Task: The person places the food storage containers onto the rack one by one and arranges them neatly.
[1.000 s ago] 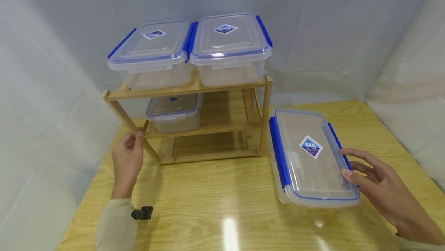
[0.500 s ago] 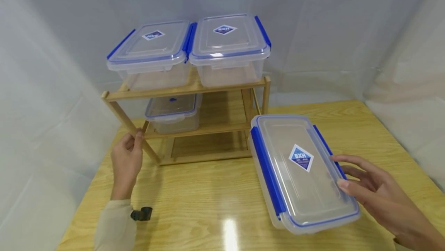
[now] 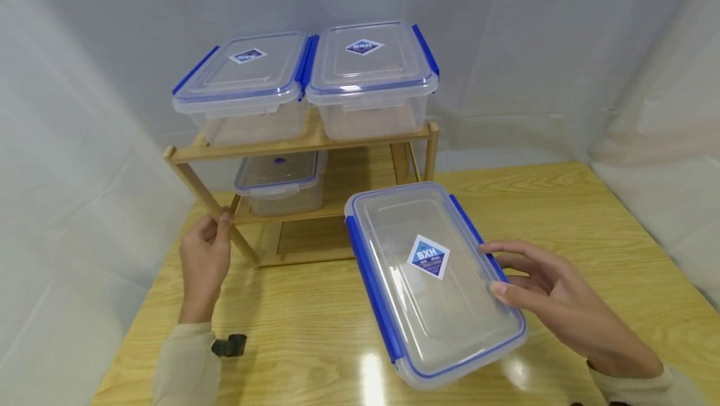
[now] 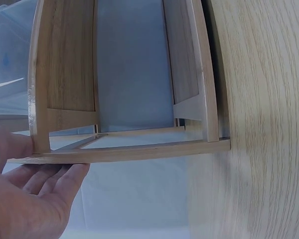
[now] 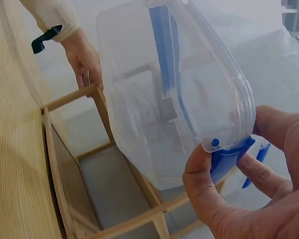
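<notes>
My right hand (image 3: 557,300) grips a clear plastic food container (image 3: 439,306) by its blue-clipped right side, thumb on the lid. The container is tilted and raised above the table, in front of the rack's lower right part; in the right wrist view, fingers and thumb pinch the container (image 5: 139,99) at a blue clip. My left hand (image 3: 206,259) holds the front left post of the wooden rack (image 3: 304,151) at middle-shelf height. In the left wrist view its thumb and fingers lie on either side of the rack's post (image 4: 119,154).
Two similar lidded containers, a left one (image 3: 242,81) and a right one (image 3: 374,75), stand side by side on the top shelf. A smaller container (image 3: 281,184) sits at the left of the middle shelf. The wooden table (image 3: 298,325) ends at pale sheeting (image 3: 523,50).
My right hand has carried the container leftward, from the rack's right side to in front of it, turning it slightly. The left hand stays on the post.
</notes>
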